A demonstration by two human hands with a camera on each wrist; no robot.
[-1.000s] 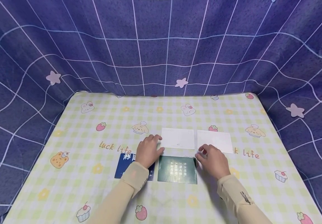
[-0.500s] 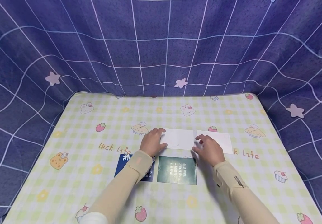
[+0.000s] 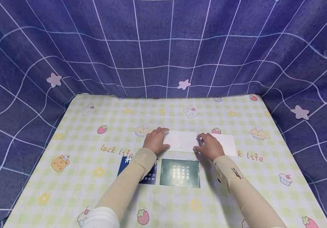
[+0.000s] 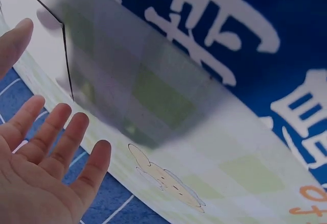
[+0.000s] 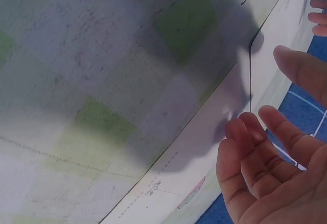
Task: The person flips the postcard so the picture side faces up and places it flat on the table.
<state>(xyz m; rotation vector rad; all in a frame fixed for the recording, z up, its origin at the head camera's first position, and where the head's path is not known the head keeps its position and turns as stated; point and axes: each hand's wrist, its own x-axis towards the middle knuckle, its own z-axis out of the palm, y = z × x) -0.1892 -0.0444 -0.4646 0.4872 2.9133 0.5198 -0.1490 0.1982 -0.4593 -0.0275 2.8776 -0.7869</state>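
Two white cards lie side by side in the head view, the left white card [image 3: 180, 141] between my hands and the right white card [image 3: 228, 145] partly behind my right hand. My left hand [image 3: 155, 141] is at the left card's left edge, thumb and fingers spread around its corners; the left wrist view shows the fingers [image 4: 94, 170] extended. At the opposite edge is my right hand [image 3: 210, 146], fingers loosely bent in the right wrist view, thumb [image 5: 301, 71] apart from them. Nearer me lie a dark green card [image 3: 179, 173] with white writing and a blue card [image 3: 123, 166], partly hidden by the left sleeve.
A pale green checked tablecloth [image 3: 95, 196] printed with animals, strawberries and cupcakes covers the table. Behind and at both sides hangs a dark blue curtain [image 3: 155, 53] with grid lines and stars.
Both hands have moved away from me, from around the green card to the two side edges of the left white card. The cards stay in about the same places.
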